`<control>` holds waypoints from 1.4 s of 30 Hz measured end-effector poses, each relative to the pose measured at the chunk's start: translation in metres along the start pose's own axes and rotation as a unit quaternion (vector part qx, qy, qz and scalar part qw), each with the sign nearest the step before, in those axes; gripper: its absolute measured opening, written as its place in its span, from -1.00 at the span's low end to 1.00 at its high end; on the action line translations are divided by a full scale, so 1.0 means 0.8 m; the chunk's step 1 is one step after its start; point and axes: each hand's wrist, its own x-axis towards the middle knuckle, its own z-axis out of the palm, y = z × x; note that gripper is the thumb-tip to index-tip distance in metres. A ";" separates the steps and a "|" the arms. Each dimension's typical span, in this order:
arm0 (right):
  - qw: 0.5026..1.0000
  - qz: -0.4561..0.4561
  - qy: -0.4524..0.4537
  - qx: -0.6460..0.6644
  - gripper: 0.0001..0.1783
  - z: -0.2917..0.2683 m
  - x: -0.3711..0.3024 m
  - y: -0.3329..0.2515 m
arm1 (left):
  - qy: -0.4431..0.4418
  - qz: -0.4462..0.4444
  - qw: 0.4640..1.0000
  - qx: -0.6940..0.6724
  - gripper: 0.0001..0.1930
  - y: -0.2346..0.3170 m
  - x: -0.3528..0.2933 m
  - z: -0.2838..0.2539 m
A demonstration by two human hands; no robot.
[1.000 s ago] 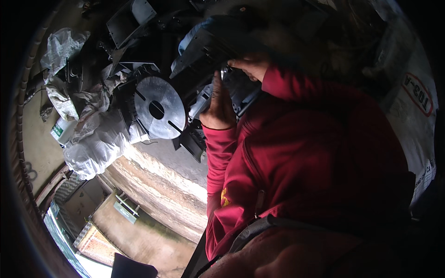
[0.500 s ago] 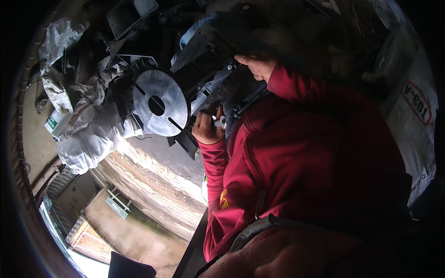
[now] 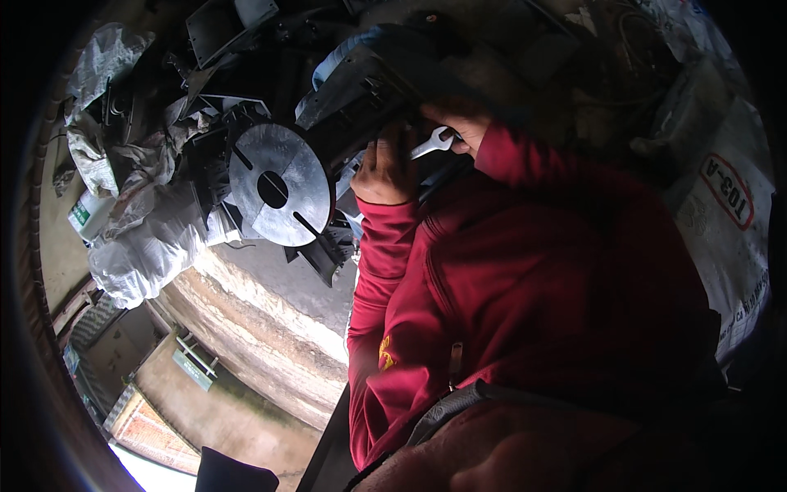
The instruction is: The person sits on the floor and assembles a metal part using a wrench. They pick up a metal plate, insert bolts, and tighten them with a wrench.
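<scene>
My left hand point(image 3: 385, 170) is closed round an open-end wrench point(image 3: 433, 144). The wrench's pale jaw sticks out on the right side of the hand, toward my right hand point(image 3: 461, 125). The right hand's fingers are curled in over a dark metal assembly, close to the jaw; shadow hides their tips and what they grip. Beyond both hands the assembly's flat grey plate point(image 3: 332, 92) slants up to the left. Left of my left hand stands a round metal disc point(image 3: 303, 176) with a centre hole and slots.
White plastic bags point(image 3: 152, 254) and rags lie at the left, beside a white container point(image 3: 88, 215) with a green label. A printed white sack point(image 3: 711, 238) stands at the right. Metal plates point(image 3: 215, 34) are piled at the far left. A worn concrete edge point(image 3: 262, 332) runs below the disc.
My left hand has moved up and right with the wrench, whose jaw has swung over toward my right hand. The right hand has shifted slightly and its fingers have curled in.
</scene>
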 end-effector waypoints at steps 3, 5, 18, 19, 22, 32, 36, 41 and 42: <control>0.999 0.006 -0.018 0.029 -0.68 -0.009 0.005 0.008 | -0.012 0.003 1.000 -0.016 -0.80 0.002 -0.003 0.001; 0.999 0.002 -0.007 0.050 -0.71 -0.005 0.001 0.001 | -0.011 0.015 1.000 -0.017 -0.82 0.002 0.004 0.000; 0.997 -0.023 -0.020 0.064 -0.83 -0.024 0.004 -0.032 | -0.026 0.048 0.990 0.133 -0.83 0.009 0.031 -0.001; 0.997 -0.020 -0.016 0.067 -0.84 -0.022 0.002 -0.035 | -0.029 0.045 0.988 0.146 -0.82 0.007 0.032 0.000; 0.997 -0.016 -0.016 0.069 -0.86 -0.013 -0.009 -0.041 | -0.017 0.030 0.993 0.112 -0.83 0.000 0.028 0.009; 0.996 -0.066 -0.058 0.029 -0.76 -0.032 0.023 -0.077 | -0.030 -0.034 0.998 0.046 -0.80 0.016 0.016 -0.002; 0.994 -0.064 -0.088 0.017 -0.77 -0.019 0.033 -0.101 | -0.019 -0.028 0.999 -0.005 -0.75 0.018 0.012 -0.006; 0.988 -0.088 -0.121 -0.031 -0.76 -0.009 0.050 -0.109 | -0.026 -0.004 1.000 0.006 -0.75 0.017 0.016 -0.009; 0.985 -0.101 -0.128 -0.047 -0.76 -0.004 0.056 -0.112 | -0.021 0.000 1.000 0.008 -0.75 0.015 0.019 -0.008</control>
